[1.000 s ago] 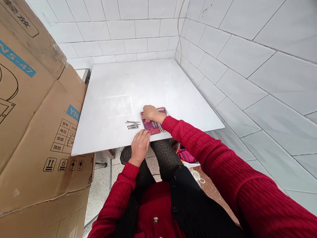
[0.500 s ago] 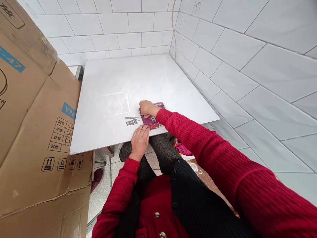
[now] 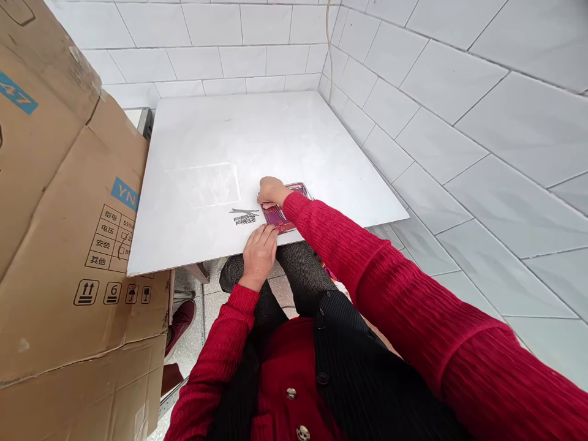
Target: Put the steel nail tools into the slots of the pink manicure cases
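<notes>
At centre frame, a red case lies partly under the curled right hand, whose contents are hidden; the left hand, nearly flat, rests at its near edge. It looks light and stiff, best held by the rim.

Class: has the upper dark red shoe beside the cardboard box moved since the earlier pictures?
Yes, rightward: unseen at first, the shoe now pokes out past the cardboard box.

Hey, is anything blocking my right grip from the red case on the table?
Nothing visible is in the way. The right grip is at the left side of the case; the loose metal pieces lie left of it.
</notes>
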The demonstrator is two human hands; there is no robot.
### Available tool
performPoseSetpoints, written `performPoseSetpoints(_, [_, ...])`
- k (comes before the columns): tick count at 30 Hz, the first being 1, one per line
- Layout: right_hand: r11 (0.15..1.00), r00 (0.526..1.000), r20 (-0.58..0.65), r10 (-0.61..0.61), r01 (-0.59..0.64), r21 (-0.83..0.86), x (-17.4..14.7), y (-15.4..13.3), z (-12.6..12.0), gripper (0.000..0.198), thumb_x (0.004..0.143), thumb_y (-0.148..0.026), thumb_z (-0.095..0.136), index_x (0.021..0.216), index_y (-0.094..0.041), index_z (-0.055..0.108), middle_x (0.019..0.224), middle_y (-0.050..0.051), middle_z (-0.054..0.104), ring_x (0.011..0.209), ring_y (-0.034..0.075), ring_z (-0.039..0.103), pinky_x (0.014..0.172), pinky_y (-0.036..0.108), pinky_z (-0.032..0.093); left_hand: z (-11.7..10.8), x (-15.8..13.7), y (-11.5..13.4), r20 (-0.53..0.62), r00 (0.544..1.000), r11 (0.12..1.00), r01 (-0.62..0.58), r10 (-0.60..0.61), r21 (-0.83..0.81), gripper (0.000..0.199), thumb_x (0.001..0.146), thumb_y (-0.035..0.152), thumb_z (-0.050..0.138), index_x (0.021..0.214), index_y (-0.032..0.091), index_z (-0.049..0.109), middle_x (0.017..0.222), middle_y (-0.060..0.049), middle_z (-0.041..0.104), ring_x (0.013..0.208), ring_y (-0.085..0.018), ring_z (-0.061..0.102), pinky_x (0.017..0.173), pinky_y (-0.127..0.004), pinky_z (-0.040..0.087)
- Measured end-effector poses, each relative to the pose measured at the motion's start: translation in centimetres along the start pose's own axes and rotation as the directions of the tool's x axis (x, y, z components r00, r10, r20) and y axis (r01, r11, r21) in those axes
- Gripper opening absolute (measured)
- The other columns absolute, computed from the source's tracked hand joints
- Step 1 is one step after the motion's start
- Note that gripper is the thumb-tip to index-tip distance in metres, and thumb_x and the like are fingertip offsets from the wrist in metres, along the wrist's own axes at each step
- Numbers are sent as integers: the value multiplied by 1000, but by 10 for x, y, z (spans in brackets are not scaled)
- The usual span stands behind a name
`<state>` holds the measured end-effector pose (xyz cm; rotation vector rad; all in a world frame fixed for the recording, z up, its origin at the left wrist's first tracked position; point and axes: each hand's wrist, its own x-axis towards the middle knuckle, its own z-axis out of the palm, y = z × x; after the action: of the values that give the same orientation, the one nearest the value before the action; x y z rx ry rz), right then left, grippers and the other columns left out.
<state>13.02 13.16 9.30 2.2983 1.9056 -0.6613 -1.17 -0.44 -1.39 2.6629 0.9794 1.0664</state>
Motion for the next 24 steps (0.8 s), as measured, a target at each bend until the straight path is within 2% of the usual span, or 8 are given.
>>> performPoseSetpoints(2, [996, 999, 15, 35, -36, 88, -3, 8, 0, 17, 87, -12, 65, 95, -7, 79, 77, 11, 78, 74, 22, 75, 77, 28, 61, 0, 0, 1, -3, 1000, 1000, -4, 4, 15, 35, 105, 19, 43, 130, 19, 67, 134, -11, 70, 134, -26, 60, 113, -48, 48])
performPoseSetpoints(4, [992, 997, -70, 17, -8, 129, -6, 11, -2, 23, 92, -16, 59, 98, -7, 79, 86, 13, 79, 81, 23, 75, 81, 28, 60, -1, -1, 1, -9, 1000, 999, -14, 14, 32, 34, 105, 18, 43, 127, 18, 68, 134, -11, 71, 132, -27, 61, 112, -47, 49])
performPoseSetpoints(8, [989, 959, -241, -149, 149, -20, -12, -5, -6, 28, 93, -21, 60, 111, -7, 77, 105, 17, 78, 97, 28, 74, 83, 30, 57, -1, -1, 1, -3, 1000, 999, -16, 16, 37, 34, 105, 18, 43, 129, 19, 67, 134, -11, 71, 132, -26, 61, 112, -47, 49])
performPoseSetpoints(12, [904, 905, -134, -404, 373, -208, -19, -32, 0, 22, 89, -17, 63, 105, -12, 78, 110, 15, 77, 101, 27, 72, 84, 29, 54, -3, -1, 0, -5, 1000, 999, -26, 26, 27, 34, 105, 17, 44, 130, 19, 67, 134, -11, 71, 133, -25, 60, 113, -47, 50])
performPoseSetpoints(15, [861, 872, -78, -484, 458, -220, -23, -37, 5, 21, 90, -16, 61, 102, -15, 78, 110, 13, 78, 100, 26, 72, 84, 29, 53, -4, -1, 1, -5, 999, 999, -36, 36, 30, 34, 105, 16, 44, 131, 19, 66, 135, -11, 70, 134, -25, 60, 113, -46, 50])
performPoseSetpoints(17, [890, 890, -125, -439, 412, -195, -25, -30, 2, 23, 92, -18, 59, 104, -16, 78, 111, 13, 78, 101, 26, 72, 84, 29, 54, -4, -2, 1, 0, 999, 999, -37, 37, 36, 34, 105, 16, 44, 131, 19, 66, 135, -11, 70, 134, -26, 60, 113, -47, 50])
performPoseSetpoints(20, [961, 941, -213, -262, 233, -149, -28, -4, -11, 27, 93, -22, 61, 111, -12, 77, 111, 18, 77, 103, 29, 73, 84, 31, 55, -4, -3, 1, 3, 1000, 999, -26, 26, 42, 34, 105, 17, 44, 130, 19, 67, 134, -11, 70, 134, -26, 60, 113, -47, 49])
performPoseSetpoints(24, [991, 976, -201, -86, 62, -121, -38, 34, -21, 32, 92, -30, 67, 113, -8, 77, 102, 20, 78, 101, 32, 73, 82, 33, 56, -3, -2, 1, 0, 1000, 999, -16, 16, 31, 35, 105, 18, 44, 132, 20, 66, 134, -11, 70, 134, -26, 60, 113, -48, 49])
